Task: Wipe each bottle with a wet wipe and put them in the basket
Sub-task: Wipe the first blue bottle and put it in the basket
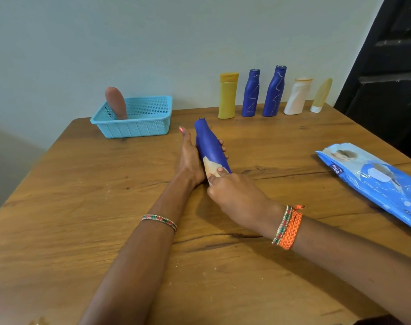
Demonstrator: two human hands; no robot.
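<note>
Nearest the camera, two bare forearms reach forward over the wooden table (pixel 82 207). The left wrist carries a thin beaded bracelet (pixel 160 221); the right wrist carries a beaded bracelet beside an orange braided band (pixel 291 231).

The right hand (pixel 237 195) is curled, its fingers pinching a pale wet wipe (pixel 211 168) against the near end of a blue bottle (pixel 211 146). The left hand (pixel 190 158) grips the same bottle from the left side: the thumb points up along it, and the fingertips wrap round and show on its right side. The bottle is held tilted just above the table centre, its neck pointing away from the camera.

To the right, near the table edge, lies a blue pack of wet wipes (pixel 375 181), flat on the table.

Farther back on the left stands a light blue plastic basket (pixel 138 127). One brown bottle (pixel 116 103) leans inside it, at its left end.

Along the far edge, against the wall, five bottles stand in a row: a yellow bottle (pixel 227 96), two blue bottles (pixel 250 93) (pixel 274 91), a white bottle (pixel 297 96) leaning left, and a pale yellow tube (pixel 321 96) resting on its white cap.
</note>
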